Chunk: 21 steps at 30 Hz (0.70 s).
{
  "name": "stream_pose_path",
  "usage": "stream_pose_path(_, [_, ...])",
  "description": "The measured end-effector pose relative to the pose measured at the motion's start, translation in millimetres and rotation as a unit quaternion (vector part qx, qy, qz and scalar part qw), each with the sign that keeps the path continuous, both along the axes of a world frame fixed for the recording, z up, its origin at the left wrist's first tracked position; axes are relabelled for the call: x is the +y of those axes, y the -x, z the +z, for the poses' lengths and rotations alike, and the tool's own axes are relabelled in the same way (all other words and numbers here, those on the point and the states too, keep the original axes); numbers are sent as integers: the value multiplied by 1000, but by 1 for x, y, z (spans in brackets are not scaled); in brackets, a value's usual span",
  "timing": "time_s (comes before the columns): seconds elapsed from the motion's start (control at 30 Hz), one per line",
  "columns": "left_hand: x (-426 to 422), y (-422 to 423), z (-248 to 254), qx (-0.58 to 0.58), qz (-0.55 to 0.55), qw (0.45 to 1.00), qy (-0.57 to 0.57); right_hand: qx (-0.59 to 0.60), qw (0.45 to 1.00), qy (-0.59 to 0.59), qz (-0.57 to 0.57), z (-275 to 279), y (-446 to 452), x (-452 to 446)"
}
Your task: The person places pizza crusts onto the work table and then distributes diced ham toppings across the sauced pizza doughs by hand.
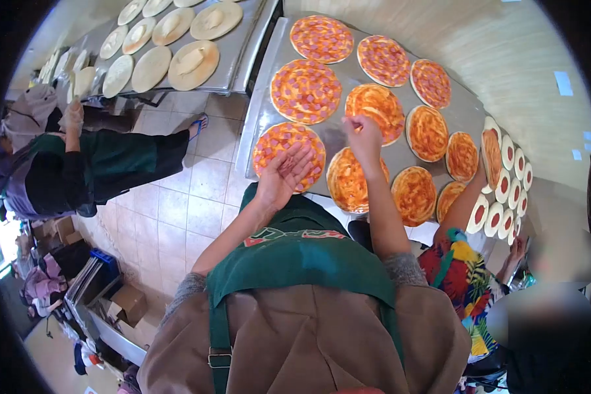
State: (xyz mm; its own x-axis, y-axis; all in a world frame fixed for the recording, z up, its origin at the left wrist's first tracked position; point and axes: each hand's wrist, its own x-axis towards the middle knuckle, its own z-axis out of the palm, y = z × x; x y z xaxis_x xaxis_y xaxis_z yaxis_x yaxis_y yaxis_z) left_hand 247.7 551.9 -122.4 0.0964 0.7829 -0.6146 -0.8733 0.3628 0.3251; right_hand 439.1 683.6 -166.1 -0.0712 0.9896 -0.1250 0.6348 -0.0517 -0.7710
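Note:
My left hand [285, 172] is palm up with its fingers stretched out, over a pizza with ham cubes [279, 141]. I cannot make out anything lying in the palm. Fingers pinched together, my right hand [363, 134] hovers at the near left edge of a pizza with red sauce and pale streaks [382, 108]. Whatever it pinches is too small to name. Below my right wrist lies another sauced pizza [346, 184]. Farther back are more ham-topped pizzas [305, 92], and sauced pizzas [428, 133] stand to the right.
The pizzas rest on a metal table [264, 98]. A co-worker's arm [463, 200] reaches in from the right, near small white dough pieces with red centres [502, 186]. At left, another person in a green apron [121, 157] stands by a table with plain dough rounds [152, 69].

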Motion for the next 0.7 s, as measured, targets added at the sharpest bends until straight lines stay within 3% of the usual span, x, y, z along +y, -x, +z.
stream_pose_path(0.13, [4, -1, -3, 16, -8, 1000, -1, 209, 967, 79, 126, 42, 31, -55])
stream_pose_path(0.23, [6, -8, -4, 17, -28, 999, -20, 215, 949, -80, 215, 56, 44, -69])
stream_pose_path(0.33, [6, -11, -11, -25, -35, 998, -56, 103, 949, -148, 257, 61, 43, -68])
stream_pose_path(0.43, [5, -11, -14, -23, -52, 997, -45, 151, 965, 64, 206, 65, 37, -70])
stream_pose_path(0.53, [6, -13, -5, 8, -47, 999, -10, 181, 966, 101, 155, 69, 28, -70])
stream_pose_path(0.63, [7, -15, 2, 14, -40, 999, -1, 243, 957, 57, 146, 37, 19, -68])
stream_pose_path(0.7, [7, -15, 4, 22, -48, 999, 0, 322, 932, 121, 111, 30, 16, -68])
